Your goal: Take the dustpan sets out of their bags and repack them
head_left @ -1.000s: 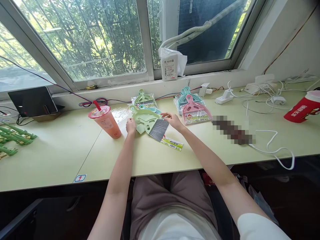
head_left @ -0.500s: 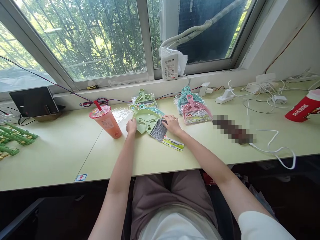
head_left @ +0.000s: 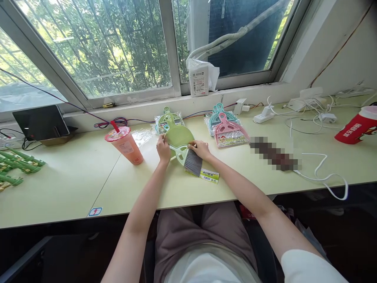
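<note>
A light green dustpan (head_left: 179, 134) is tilted up from the desk, its handle pointing towards the window. My left hand (head_left: 163, 149) is closed on its left edge, near the end of the brush handle. In front of the pan lies a small green hand brush (head_left: 192, 162) with grey bristles. My right hand (head_left: 200, 150) has its fingers closed at the upper edge of the brush head, close by the pan's right rim; the fingertips are partly hidden. A printed card label (head_left: 210, 176) lies partly under the bristles.
A pink drink cup (head_left: 125, 146) with a red straw stands left of my hands. Behind are wrapped brush sets, one green (head_left: 165, 118), one pink (head_left: 229, 131). A tablet (head_left: 39, 122) is far left; a red cup (head_left: 355, 127) and white cables (head_left: 321, 179) lie right.
The dustpan has turned and tipped up, its handle swinging right. My left hand has moved slightly right along with it. The brush has shifted a little right and nearer to me.
</note>
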{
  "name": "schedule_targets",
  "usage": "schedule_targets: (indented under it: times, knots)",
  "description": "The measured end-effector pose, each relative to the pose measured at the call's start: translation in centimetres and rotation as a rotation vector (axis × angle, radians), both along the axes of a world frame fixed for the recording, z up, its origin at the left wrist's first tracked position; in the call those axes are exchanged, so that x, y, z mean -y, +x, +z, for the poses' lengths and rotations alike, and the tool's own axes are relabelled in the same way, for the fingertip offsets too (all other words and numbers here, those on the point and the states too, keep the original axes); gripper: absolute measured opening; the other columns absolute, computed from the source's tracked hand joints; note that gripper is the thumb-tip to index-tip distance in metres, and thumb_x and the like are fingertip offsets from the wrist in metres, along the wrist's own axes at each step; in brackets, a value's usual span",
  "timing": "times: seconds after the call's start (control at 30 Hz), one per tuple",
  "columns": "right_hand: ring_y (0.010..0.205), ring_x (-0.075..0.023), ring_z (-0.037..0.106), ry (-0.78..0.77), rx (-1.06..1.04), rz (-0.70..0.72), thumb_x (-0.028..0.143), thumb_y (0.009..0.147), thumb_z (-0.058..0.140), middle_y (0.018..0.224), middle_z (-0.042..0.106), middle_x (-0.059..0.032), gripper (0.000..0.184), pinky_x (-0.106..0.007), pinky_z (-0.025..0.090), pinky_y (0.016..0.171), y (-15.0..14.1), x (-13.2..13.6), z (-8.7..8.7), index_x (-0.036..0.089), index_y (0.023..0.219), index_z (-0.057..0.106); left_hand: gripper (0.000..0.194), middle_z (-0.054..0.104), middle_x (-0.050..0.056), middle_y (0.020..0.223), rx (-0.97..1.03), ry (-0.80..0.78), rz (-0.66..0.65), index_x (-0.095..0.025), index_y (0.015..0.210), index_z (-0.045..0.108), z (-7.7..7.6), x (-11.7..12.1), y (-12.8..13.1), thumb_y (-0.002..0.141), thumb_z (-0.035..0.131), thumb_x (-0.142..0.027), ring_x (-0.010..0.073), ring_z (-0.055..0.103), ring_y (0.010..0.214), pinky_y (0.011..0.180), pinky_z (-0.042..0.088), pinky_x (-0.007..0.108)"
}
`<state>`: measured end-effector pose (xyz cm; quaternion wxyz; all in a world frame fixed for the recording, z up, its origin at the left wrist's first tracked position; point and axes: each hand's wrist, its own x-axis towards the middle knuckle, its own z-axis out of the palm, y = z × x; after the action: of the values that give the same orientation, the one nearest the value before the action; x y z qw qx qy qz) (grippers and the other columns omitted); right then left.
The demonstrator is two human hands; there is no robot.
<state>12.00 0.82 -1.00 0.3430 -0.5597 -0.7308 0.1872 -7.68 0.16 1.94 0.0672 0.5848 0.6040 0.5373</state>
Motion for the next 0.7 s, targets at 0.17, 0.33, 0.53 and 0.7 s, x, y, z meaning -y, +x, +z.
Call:
schedule_targets:
  times: [0.17, 0.33, 0.53, 0.7]
  knots:
    - [0.073, -0.0161, 0.056, -0.074, -0.409, 0.058, 0.049, 0.072, 0.07, 0.086, 0.07, -0.0036, 0.036, -0.03, 0.042, 0.073, 1.2, -1.2, 0.8, 0.018, 0.09, 0.072, 0.034, 0.066, 0.006, 0.091, 0.159, 0.005, 0.038, -0.02, 0.105, 0.057, 0.3, -0.1, 0.2, 0.1, 0.029, -0.038, 0.0185, 0.06, 0.084, 0.076, 0.045, 0.028]
    - [0.078, -0.0159, 0.058, -0.02, -0.871, 0.062, 0.058, 0.065, 0.071, 0.087, 0.067, -0.0042, 0.051, -0.028, 0.045, 0.073, 1.3, -0.7, 2.2, 0.017, 0.095, 0.068, 0.041, 0.064, 0.006, 0.097, 0.241, -0.057, 0.049, -0.02, 0.105, 0.057, 0.5, -0.3, 0.2, 0.101, 0.022, -0.042, 0.0181, 0.061, 0.094, 0.08, 0.047, 0.027]
    - [0.092, -0.0182, 0.059, 0.118, -0.998, -0.16, 0.058, 0.073, 0.067, 0.101, 0.065, -0.0098, 0.052, -0.028, 0.047, 0.081, 1.0, 0.5, 2.9, 0.015, 0.103, 0.063, 0.038, 0.064, 0.006, 0.095, 0.189, 0.0, -0.237, -0.02, 0.105, 0.059, 0.5, 1.0, 2.4, 0.098, 0.035, -0.048, 0.0189, 0.06, 0.09, 0.078, 0.047, 0.028]
    - [0.096, -0.02, 0.059, 0.137, -0.908, -0.237, 0.059, 0.083, 0.058, 0.105, 0.065, -0.0119, 0.051, -0.031, 0.047, 0.085, 0.7, 1.2, 2.7, 0.015, 0.108, 0.061, 0.039, 0.066, 0.005, 0.1, 0.099, 0.026, -0.343, -0.021, 0.116, 0.057, 0.4, 2.1, 3.9, 0.086, 0.061, -0.046, 0.0193, 0.06, 0.088, 0.077, 0.046, 0.028]
